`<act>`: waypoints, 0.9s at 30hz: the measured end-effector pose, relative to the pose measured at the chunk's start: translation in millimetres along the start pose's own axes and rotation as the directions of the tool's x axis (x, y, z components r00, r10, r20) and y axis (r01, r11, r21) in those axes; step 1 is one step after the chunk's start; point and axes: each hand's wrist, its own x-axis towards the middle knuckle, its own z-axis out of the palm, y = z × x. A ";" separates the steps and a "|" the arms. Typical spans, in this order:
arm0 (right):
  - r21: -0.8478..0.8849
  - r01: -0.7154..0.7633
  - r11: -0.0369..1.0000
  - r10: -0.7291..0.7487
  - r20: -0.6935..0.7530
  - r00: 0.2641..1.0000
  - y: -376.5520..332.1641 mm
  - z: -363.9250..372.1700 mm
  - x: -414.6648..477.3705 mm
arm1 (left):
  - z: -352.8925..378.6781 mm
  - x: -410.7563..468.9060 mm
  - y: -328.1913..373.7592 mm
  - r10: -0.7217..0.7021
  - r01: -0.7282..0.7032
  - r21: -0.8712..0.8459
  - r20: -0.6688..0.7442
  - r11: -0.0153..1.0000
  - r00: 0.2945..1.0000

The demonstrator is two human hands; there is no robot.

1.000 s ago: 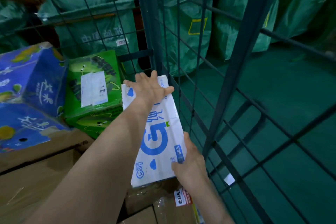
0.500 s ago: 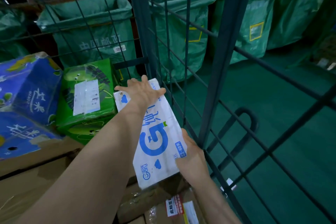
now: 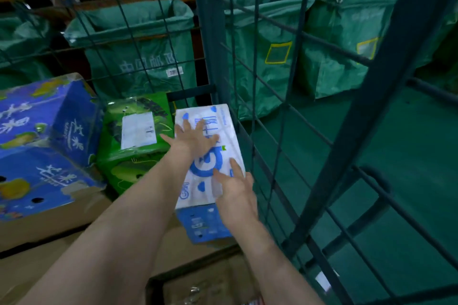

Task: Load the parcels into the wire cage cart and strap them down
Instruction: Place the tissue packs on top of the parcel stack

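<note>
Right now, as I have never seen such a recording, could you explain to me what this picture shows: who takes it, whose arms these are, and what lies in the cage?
There is no machine here, only a person. The one picture comes from a camera worn on the person's head, looking forward and down, so the two arms are the person's own. The left hand and the right hand both lie flat, fingers straight, on a white and blue parcel; neither closes a grip on it. The parcel sits inside the wire cage cart, close to its right wall, beside a green box and blue boxes. Brown cartons lie lower down. Outside the wires stand green sacks.
</note>
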 end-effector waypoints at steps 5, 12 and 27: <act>-0.036 -0.003 0.999 0.005 0.074 0.997 2.7 7.9 7.5 | 4.1 -21.2 -23.7 0.147 -0.145 -0.039 0.044 0.989 0.988; -0.144 -0.168 0.975 0.197 0.222 0.955 -8.6 -0.1 23.4 | 34.0 -59.4 -30.2 -0.093 -0.009 -0.522 -0.170 0.853 0.981; -0.254 0.015 0.967 0.006 0.082 0.997 24.8 -11.1 39.6 | 56.1 -88.8 0.8 -0.263 -0.022 -0.753 -0.257 0.658 0.930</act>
